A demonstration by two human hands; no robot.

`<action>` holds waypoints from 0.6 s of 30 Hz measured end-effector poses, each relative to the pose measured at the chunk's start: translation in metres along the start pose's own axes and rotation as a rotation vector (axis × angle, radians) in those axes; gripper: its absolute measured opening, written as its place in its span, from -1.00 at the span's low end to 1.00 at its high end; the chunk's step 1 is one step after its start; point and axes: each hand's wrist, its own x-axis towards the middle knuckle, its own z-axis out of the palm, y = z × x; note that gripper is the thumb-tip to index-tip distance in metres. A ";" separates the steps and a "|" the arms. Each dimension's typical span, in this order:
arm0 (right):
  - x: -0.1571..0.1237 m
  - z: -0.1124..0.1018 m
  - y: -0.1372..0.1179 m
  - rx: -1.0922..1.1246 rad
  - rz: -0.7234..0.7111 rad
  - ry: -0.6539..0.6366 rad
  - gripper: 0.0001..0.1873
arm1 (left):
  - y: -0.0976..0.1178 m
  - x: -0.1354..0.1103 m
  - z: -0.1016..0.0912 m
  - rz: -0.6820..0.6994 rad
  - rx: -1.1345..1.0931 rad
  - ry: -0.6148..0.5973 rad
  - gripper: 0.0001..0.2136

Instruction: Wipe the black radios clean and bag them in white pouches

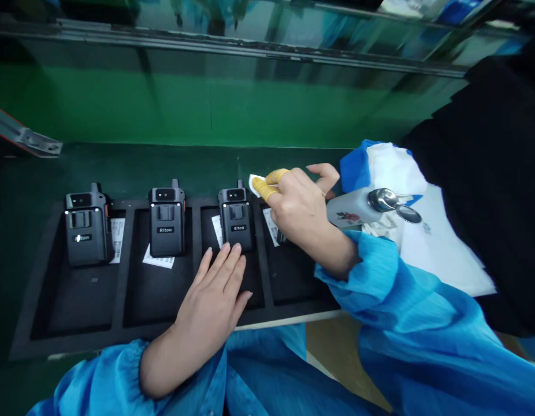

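My left hand lies flat, fingers stretched out, with its fingertips at the lower end of a black two-way radio marked Riton. My right hand wears yellow covers on two fingers and pinches a small white wipe just beyond that radio's upper right corner. Two more such radios, one in the middle-left compartment and one at the far left, lie in a black compartmented tray. Labels with print stick out from under them. Under my right hand, most of the fourth compartment's contents are hidden; a white label shows there.
On the right stand a pale bottle with a metal cap and a blue box with white wipes. White sheets lie beside them. A green panel rises behind the tray; a metal bracket juts in at left.
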 end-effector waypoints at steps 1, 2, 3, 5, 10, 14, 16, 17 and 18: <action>0.002 0.000 -0.003 0.030 0.005 -0.031 -0.61 | 0.000 0.000 0.000 -0.003 0.001 -0.006 -0.64; 0.004 -0.001 -0.007 0.049 -0.006 -0.061 -0.61 | 0.000 -0.001 0.000 -0.007 0.002 -0.012 -0.64; 0.006 -0.002 -0.010 0.058 -0.026 -0.087 -0.62 | 0.000 -0.001 0.000 -0.008 0.004 -0.017 -0.64; 0.006 -0.004 -0.013 0.050 -0.046 -0.119 -0.59 | 0.000 -0.001 0.000 -0.005 0.005 -0.023 -0.63; -0.018 -0.017 -0.011 -0.034 -0.012 0.018 -0.57 | -0.001 -0.002 0.001 0.005 -0.015 0.000 -0.63; -0.035 -0.025 -0.029 -0.010 -0.176 0.136 -0.65 | -0.001 -0.002 0.003 0.006 -0.013 0.011 -0.61; -0.038 -0.026 -0.040 0.027 -0.238 0.131 -0.65 | -0.001 -0.003 0.003 0.009 -0.012 0.013 -0.61; -0.038 -0.025 -0.043 0.036 -0.249 0.126 -0.65 | -0.001 -0.003 0.003 0.009 -0.014 0.013 -0.61; -0.039 -0.025 -0.044 0.033 -0.253 0.124 -0.66 | -0.001 -0.003 0.002 0.007 -0.016 0.012 -0.61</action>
